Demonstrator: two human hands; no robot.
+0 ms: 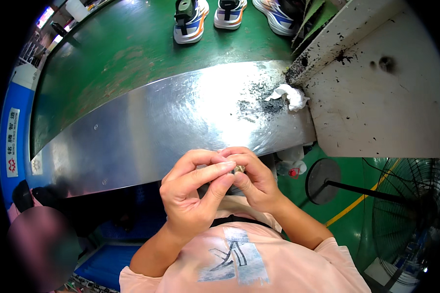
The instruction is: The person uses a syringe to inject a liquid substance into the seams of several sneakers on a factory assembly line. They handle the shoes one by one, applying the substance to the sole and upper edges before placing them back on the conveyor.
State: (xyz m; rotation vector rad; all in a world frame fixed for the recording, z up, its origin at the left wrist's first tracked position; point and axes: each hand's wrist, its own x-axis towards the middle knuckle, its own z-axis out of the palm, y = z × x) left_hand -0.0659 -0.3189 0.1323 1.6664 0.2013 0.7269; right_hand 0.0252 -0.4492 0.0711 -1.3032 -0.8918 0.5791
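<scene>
My left hand (190, 193) and my right hand (255, 181) meet in front of my chest, just off the near edge of the metal strip. Thumb and fingers of each are pinched together. Between the fingertips shows a small brownish-gold piece (239, 169), mostly covered, so its kind cannot be made out. The right fingers close round it, while the left thumb and forefinger press up against it.
A shiny metal ledge (132, 132) borders a green belt (117, 73) carrying several sneakers (190, 24). Crumpled white tissue (291, 96) lies by a stained pale machine panel (381, 88). A standing fan (410, 210) is at right; another person (44, 249) is at left.
</scene>
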